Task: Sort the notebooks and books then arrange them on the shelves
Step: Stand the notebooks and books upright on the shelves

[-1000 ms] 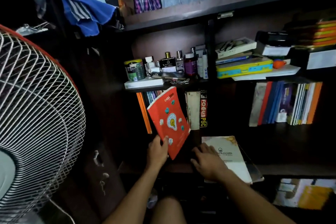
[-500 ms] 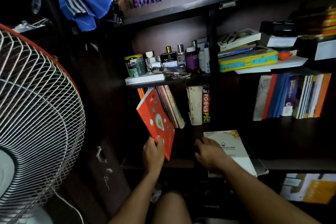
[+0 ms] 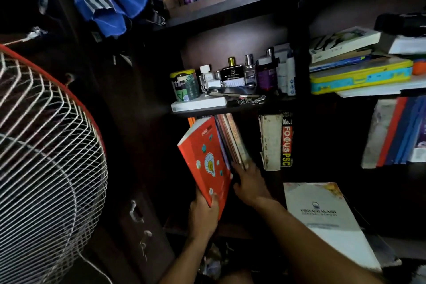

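The left hand (image 3: 202,214) grips a tilted red notebook (image 3: 205,163) by its lower edge, fingers clamped, while the right hand (image 3: 249,187), fingers straight, apparently props leaning books (image 3: 232,140) aside to open a slot.

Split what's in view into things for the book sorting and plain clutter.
For the job: red notebook, leaning books, white book, FOCUS PSC book.
Clutter: fan, perfume bottles, blue cloth.
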Available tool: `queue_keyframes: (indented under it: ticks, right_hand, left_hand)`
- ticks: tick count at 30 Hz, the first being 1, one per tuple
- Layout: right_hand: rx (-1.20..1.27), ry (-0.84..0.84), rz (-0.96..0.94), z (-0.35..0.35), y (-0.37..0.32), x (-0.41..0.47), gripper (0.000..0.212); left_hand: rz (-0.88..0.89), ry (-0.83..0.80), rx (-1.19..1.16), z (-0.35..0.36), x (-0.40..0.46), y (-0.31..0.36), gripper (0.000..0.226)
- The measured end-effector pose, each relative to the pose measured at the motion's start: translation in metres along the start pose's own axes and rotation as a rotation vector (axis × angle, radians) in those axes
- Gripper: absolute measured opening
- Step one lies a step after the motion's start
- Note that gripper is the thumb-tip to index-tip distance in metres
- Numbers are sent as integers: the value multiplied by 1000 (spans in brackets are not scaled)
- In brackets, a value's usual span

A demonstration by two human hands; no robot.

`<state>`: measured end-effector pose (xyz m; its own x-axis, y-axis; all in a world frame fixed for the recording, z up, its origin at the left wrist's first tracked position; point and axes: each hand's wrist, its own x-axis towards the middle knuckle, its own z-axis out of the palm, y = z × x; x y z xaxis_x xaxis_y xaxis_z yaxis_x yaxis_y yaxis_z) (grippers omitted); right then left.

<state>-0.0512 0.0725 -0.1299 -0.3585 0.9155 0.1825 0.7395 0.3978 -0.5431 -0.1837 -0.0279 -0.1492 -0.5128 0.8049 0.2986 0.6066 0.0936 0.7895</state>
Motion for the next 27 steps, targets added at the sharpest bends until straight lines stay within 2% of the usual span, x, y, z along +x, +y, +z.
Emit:
queue_keyframes:
  ticks: [3, 8, 18, 23, 27]
  right_hand:
    - [8, 59, 9, 17, 8, 14, 68]
    - [-36, 23, 54, 33, 16, 28, 73]
    - [-85, -24, 27, 26, 13, 28, 72]
    - [-216, 121, 27, 36, 18, 39, 72]
    - [-87, 151, 146, 29, 21, 44, 67]
  left_hand:
    - [-23, 65, 2, 4, 0, -6, 62]
    - [-57, 113, 4, 7, 3, -12, 64]
    - [-11, 65, 62, 5, 0, -5, 62]
    - [4, 52, 45, 7, 0, -11, 57]
    - [32, 49, 26, 8, 2, -12, 58]
